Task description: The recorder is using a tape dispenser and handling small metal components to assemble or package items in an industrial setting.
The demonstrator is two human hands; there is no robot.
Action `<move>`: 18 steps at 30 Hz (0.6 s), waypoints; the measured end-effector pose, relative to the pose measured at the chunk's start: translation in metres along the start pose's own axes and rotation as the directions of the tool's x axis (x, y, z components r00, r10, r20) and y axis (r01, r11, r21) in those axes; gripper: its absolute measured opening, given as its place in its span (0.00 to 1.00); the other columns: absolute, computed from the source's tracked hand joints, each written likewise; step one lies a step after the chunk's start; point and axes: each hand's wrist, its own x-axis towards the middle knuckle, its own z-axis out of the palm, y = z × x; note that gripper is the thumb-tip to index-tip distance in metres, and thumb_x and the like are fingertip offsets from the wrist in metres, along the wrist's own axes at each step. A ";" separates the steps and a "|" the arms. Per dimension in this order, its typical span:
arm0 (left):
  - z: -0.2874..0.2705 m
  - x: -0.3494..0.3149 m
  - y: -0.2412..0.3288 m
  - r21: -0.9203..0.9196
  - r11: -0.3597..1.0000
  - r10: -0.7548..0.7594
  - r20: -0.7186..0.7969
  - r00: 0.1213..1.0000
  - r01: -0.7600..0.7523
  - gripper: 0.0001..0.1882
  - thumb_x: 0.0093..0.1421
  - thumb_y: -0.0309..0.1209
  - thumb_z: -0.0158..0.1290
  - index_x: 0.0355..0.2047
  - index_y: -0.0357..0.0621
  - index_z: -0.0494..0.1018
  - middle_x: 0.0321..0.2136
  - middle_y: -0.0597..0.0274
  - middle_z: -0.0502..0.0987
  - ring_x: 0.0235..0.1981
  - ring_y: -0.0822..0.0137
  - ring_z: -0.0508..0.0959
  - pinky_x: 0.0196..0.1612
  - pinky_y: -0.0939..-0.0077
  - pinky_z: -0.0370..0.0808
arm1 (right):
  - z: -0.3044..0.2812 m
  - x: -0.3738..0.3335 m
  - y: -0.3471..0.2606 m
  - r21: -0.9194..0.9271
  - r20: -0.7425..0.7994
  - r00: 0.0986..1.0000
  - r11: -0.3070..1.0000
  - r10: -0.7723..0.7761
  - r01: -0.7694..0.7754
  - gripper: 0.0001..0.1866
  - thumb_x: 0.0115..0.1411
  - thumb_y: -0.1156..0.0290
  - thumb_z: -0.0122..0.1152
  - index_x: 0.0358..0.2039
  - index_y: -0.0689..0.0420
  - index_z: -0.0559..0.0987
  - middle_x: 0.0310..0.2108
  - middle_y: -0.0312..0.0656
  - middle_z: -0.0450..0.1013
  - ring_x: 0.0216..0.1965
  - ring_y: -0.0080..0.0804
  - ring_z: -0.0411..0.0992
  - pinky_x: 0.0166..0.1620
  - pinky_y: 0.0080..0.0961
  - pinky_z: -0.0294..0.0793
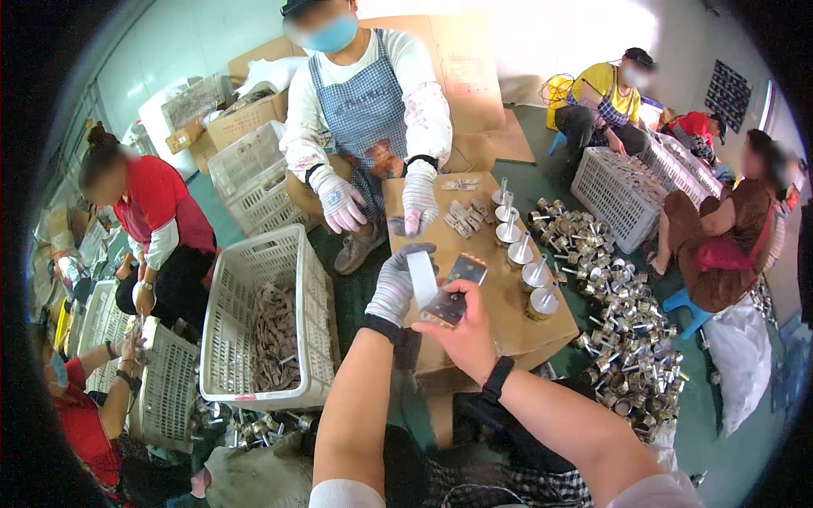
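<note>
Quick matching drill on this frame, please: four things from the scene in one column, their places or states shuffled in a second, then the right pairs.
1. left hand
2. right hand
3. white crate
4. metal cups

A. bare, wearing a dark wristband
B. lined up along the cardboard's right edge
C. gloved, pinching a white strip
D. on the floor at left, holding small metal pieces

Pairs: 1-C, 2-A, 3-D, 4-B
</note>
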 end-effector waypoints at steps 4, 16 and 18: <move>0.021 -0.016 0.009 -0.181 0.945 -0.289 -0.065 0.955 0.273 0.16 0.58 0.40 0.46 0.37 0.41 0.72 0.22 0.57 0.72 0.22 0.62 0.71 0.24 0.68 0.69 | -0.005 -0.015 0.001 0.001 -0.005 1.000 1.000 -0.011 0.011 0.33 0.39 0.70 0.76 0.42 0.56 0.64 0.41 0.41 0.67 0.42 0.31 0.67 0.47 0.26 0.68; 0.017 -0.146 -0.021 -0.320 0.874 -0.413 -0.092 0.906 0.365 0.12 0.59 0.35 0.46 0.39 0.43 0.72 0.26 0.57 0.76 0.29 0.61 0.77 0.33 0.69 0.76 | -0.003 -0.148 -0.013 0.044 0.063 0.993 0.994 0.097 -0.100 0.33 0.39 0.72 0.76 0.42 0.56 0.63 0.36 0.37 0.64 0.39 0.26 0.66 0.43 0.23 0.67; 0.027 -0.163 -0.031 -0.396 0.867 -0.431 -0.290 0.854 0.303 0.12 0.59 0.35 0.46 0.38 0.43 0.72 0.27 0.57 0.76 0.29 0.62 0.77 0.33 0.69 0.75 | -0.009 -0.160 -0.023 -0.064 0.065 0.997 0.997 0.048 -0.044 0.30 0.40 0.74 0.75 0.40 0.57 0.65 0.35 0.37 0.64 0.36 0.26 0.66 0.41 0.22 0.67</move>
